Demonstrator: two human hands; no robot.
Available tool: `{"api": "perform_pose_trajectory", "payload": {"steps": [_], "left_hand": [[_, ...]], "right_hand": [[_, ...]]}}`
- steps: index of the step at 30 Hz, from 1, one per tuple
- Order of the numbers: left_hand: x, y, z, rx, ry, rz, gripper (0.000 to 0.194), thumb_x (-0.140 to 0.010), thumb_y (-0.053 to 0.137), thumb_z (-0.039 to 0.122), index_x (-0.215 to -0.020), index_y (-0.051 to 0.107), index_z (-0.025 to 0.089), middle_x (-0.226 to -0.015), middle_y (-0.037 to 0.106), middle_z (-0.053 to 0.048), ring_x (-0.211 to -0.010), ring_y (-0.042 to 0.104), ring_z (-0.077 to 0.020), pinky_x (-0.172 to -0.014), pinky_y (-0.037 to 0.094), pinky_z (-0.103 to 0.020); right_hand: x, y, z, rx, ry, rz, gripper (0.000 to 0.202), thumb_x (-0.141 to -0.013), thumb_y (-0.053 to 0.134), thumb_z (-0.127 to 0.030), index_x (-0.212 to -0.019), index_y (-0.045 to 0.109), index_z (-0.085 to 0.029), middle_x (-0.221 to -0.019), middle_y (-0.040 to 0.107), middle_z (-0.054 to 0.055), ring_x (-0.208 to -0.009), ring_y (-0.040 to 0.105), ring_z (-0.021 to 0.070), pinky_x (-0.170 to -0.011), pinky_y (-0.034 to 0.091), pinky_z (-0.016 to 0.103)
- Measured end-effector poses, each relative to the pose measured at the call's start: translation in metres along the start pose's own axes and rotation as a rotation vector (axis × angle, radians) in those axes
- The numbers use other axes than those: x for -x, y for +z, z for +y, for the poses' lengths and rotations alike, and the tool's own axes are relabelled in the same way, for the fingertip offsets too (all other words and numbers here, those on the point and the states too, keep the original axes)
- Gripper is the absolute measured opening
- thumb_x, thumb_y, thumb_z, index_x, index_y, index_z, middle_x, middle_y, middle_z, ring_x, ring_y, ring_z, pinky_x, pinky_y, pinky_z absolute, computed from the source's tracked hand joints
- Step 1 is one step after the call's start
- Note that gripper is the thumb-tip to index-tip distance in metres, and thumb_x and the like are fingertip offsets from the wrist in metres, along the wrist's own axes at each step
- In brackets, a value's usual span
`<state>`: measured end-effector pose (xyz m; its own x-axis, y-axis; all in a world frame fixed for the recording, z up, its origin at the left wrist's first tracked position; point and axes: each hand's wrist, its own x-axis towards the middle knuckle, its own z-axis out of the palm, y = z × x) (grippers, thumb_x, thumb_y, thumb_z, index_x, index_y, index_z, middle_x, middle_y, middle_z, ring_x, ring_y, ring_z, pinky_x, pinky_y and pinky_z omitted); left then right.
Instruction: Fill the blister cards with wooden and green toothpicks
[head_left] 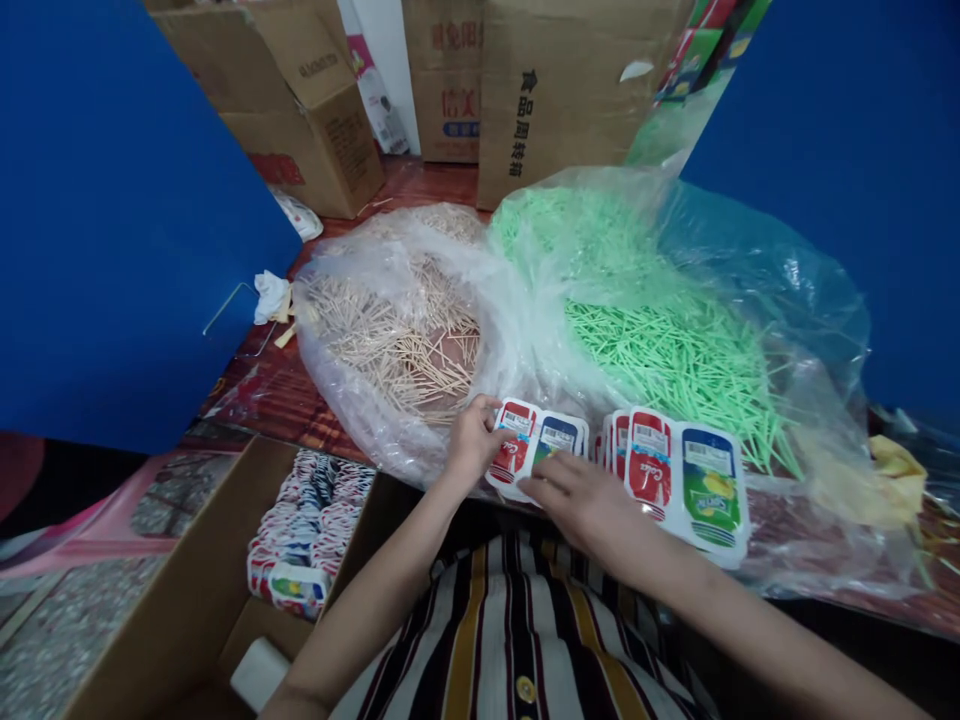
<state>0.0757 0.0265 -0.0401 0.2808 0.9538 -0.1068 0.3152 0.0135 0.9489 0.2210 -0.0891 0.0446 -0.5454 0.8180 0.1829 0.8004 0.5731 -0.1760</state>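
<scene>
My left hand [474, 440] grips the left edge of a small red-and-blue drink-label packet [512, 440], thumb on its front. My right hand [574, 495] reaches over the lower right part of the same packet with bent fingers touching it. Just right of it, a stack of similar red-and-green packets [712, 485] lies at the table's front edge. Behind the hands are two clear plastic bags, one with pale thin sticks [397, 340], the other with bright green sticks [675, 350].
Below left, an open cardboard box [172, 590] holds rows of packets [307, 530]. Large cardboard boxes [570, 100] stand at the back. Blue panels [135, 230] flank both sides. White crumpled paper [270, 297] lies at the table's left.
</scene>
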Motion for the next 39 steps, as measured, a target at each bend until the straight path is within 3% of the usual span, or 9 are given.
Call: {"api": "perform_pose_trajectory", "payload": {"steps": [3, 6, 20, 25, 27, 32, 36, 39], "left_hand": [[-0.003, -0.003, 0.0, -0.053, 0.029, -0.014, 0.032, -0.063, 0.071, 0.017, -0.09, 0.055, 0.018, -0.049, 0.041, 0.011, -0.045, 0.04, -0.008, -0.048, 0.029, -0.02], [-0.004, -0.007, 0.004, -0.082, 0.023, -0.055, 0.03, -0.063, 0.07, 0.016, -0.089, 0.056, 0.017, -0.048, 0.043, 0.011, -0.044, 0.04, -0.0076, -0.046, 0.029, -0.02], [-0.01, -0.007, 0.013, 0.004, -0.024, -0.095, 0.027, -0.06, 0.065, 0.008, -0.085, 0.058, 0.016, -0.047, 0.044, 0.01, -0.042, 0.039, -0.0062, -0.045, 0.029, -0.019], [-0.017, -0.005, 0.016, -0.005, -0.077, -0.137, 0.029, -0.057, 0.066, 0.005, -0.082, 0.058, 0.016, -0.047, 0.043, 0.01, -0.042, 0.041, -0.0066, -0.043, 0.027, -0.019], [-0.019, -0.004, 0.014, -0.004, -0.082, -0.147, 0.03, -0.055, 0.067, 0.005, -0.082, 0.058, 0.016, -0.047, 0.043, 0.011, -0.041, 0.04, -0.0063, -0.043, 0.026, -0.019], [-0.021, -0.005, 0.01, 0.024, -0.091, -0.18, 0.03, -0.056, 0.069, 0.007, -0.082, 0.056, 0.017, -0.046, 0.042, 0.012, -0.039, 0.038, -0.0053, -0.04, 0.025, -0.018], [-0.022, -0.007, 0.01, 0.062, -0.095, -0.214, 0.03, -0.057, 0.072, 0.011, -0.08, 0.054, 0.017, -0.045, 0.043, 0.012, -0.038, 0.039, -0.0051, -0.04, 0.028, -0.018], [-0.022, -0.009, 0.01, 0.098, -0.102, -0.238, 0.035, -0.056, 0.076, 0.019, -0.081, 0.052, 0.017, -0.045, 0.044, 0.012, -0.037, 0.04, -0.0055, -0.04, 0.029, -0.018]], "right_hand": [[-0.013, 0.03, -0.026, 0.093, 0.019, -0.153, 0.021, -0.078, 0.056, -0.007, -0.098, 0.059, -0.014, -0.098, 0.06, 0.01, -0.085, 0.055, 0.0237, -0.069, 0.049, 0.036], [-0.021, 0.045, -0.037, 0.166, 0.074, -0.183, 0.017, -0.078, 0.056, -0.006, -0.093, 0.059, -0.013, -0.097, 0.059, 0.012, -0.083, 0.056, 0.0242, -0.064, 0.05, 0.035], [-0.009, 0.06, -0.044, 0.196, 0.21, -0.1, 0.029, -0.081, 0.05, -0.004, -0.109, 0.057, -0.011, -0.093, 0.058, 0.012, -0.081, 0.053, 0.0237, -0.064, 0.049, 0.034], [-0.017, 0.063, -0.045, 0.189, 0.083, -0.011, 0.036, -0.083, 0.05, -0.009, -0.118, 0.054, -0.013, -0.098, 0.057, 0.011, -0.085, 0.05, 0.0238, -0.073, 0.048, 0.035], [-0.024, 0.065, -0.045, 0.192, 0.111, 0.01, 0.033, -0.083, 0.05, -0.01, -0.115, 0.056, -0.013, -0.098, 0.056, 0.011, -0.088, 0.048, 0.0253, -0.076, 0.047, 0.037], [-0.047, 0.074, -0.045, 0.246, 0.359, 0.005, 0.025, -0.079, 0.05, -0.004, -0.099, 0.065, -0.009, -0.104, 0.055, 0.019, -0.092, 0.048, 0.0293, -0.081, 0.045, 0.045], [-0.057, 0.077, -0.046, 0.191, 0.386, 0.014, 0.02, -0.079, 0.052, -0.004, -0.089, 0.068, -0.01, -0.103, 0.056, 0.02, -0.097, 0.049, 0.031, -0.085, 0.042, 0.049], [-0.055, 0.077, -0.046, 0.076, 0.411, 0.026, 0.013, -0.08, 0.054, -0.01, -0.083, 0.067, -0.012, -0.1, 0.056, 0.016, -0.094, 0.049, 0.0281, -0.081, 0.045, 0.044]]}}
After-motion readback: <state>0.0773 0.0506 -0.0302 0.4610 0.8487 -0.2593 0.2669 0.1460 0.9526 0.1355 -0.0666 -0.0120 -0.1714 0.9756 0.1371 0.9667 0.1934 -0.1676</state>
